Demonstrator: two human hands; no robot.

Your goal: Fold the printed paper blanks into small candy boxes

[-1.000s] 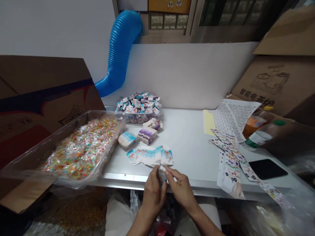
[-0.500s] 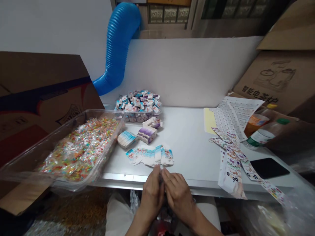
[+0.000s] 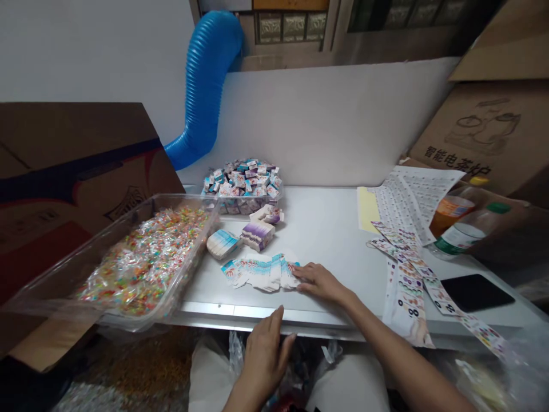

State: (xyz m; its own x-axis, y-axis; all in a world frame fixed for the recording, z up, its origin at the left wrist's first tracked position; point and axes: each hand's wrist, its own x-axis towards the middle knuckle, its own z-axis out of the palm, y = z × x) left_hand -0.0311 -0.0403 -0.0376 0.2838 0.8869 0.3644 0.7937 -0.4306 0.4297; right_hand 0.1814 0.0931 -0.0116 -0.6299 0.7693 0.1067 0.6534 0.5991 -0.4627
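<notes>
1. Head view, lower middle of the frame: the right hand (image 3: 319,281) lies flat on the worktop (image 3: 338,240), fingers stretched out, and its fingertips touch the right end of a fanned row of flat printed cartons (image 3: 261,273). It presses on them and does not close around any of them.
2. Head view, bottom middle: the left hand (image 3: 263,357) hangs below the front edge of the worktop, loosely open, and holds nothing that I can see.
3. Head view, middle: behind the row stand a blue-striped stack (image 3: 222,242) and a purple-striped stack (image 3: 257,235) of the same flat cartons, still unfolded.
4. Head view, upper middle: a small clear tub (image 3: 242,194) is heaped with closed little boxes; this part looks done, by my judgement.
5. Head view, left: a large clear tray (image 3: 128,260) is still nearly full of colourful wrapped candy, so much of the work seems to remain.
6. Head view, right: sticker strips (image 3: 407,274), a black phone (image 3: 477,292) and two bottles (image 3: 461,229) lie aside, well apart from both hands.
</notes>
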